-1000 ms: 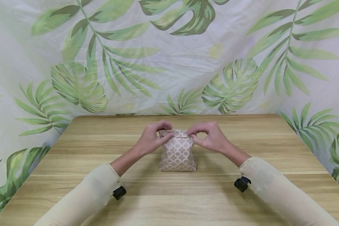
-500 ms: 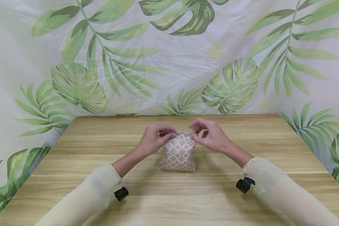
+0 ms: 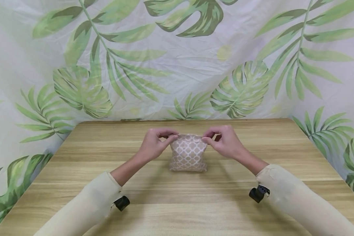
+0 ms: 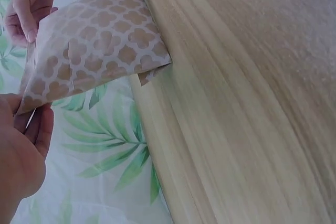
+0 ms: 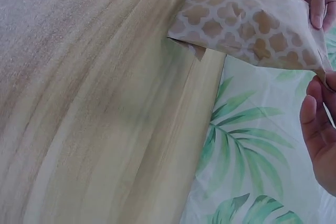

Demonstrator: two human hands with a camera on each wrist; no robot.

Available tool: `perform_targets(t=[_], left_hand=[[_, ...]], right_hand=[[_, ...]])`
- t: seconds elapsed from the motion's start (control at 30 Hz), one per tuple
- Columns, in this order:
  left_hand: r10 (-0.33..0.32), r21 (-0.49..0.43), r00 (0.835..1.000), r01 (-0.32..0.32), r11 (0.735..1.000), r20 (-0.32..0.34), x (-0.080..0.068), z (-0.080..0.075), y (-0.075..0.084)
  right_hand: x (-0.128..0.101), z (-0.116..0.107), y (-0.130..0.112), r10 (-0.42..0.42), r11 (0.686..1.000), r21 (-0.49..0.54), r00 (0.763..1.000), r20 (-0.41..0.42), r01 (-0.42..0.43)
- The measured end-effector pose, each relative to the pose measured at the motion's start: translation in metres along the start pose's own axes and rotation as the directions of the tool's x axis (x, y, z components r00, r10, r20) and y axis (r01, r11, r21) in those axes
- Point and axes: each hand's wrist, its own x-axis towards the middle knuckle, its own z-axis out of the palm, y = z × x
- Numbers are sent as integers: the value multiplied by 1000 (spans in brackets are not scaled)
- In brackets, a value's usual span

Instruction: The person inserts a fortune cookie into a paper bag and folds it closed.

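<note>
- patterned paper bag (image 3: pixel 188 154): stood upright at the middle of the wooden table (image 3: pixel 76 170), base down, mouth uppermost; tan with a white lattice print.
- left hand (image 3: pixel 154 146): placed just left of the bag; the bag's top left corner is pinched between thumb and fingertips, remaining fingers curled.
- right hand (image 3: pixel 226 144): placed just right of the bag; the top right corner is pinched in the same way, fingers curled.
- key relation: the bag lies between the two hands, touched by both and equally near to each; its top edge is drawn out flat from left to right between the pinches, its height running vertically.
- wrist views: the pinched corners (image 4: pixel 26 100) (image 5: pixel 317 66) are shown held taut, the body of the bag bulging.
- difference from the earlier frames: the hands are now set wider apart and the mouth is pulled straighter; the bag is seen slightly farther across the table, its base shifted away.
- backdrop: a leaf-printed cloth (image 3: pixel 177 59) is hung behind the table.
</note>
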Motion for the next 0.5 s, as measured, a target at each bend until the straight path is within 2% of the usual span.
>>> perform_targets(t=[0.13, 0.33, 0.5], left_hand=[[53, 21, 998, -52, 998, -29, 1, 2, 0], [137, 58, 988, -133, 989, -77, 2, 8, 0], [181, 79, 979, -174, 982, -95, 2, 9, 1]], right_hand=[[4, -1, -4, -35, 993, -115, 999, 28, 38], [19, 7, -21, -131, 957, -248, 987, 93, 151], [33, 16, -32, -128, 929, -333, 983, 128, 164]])
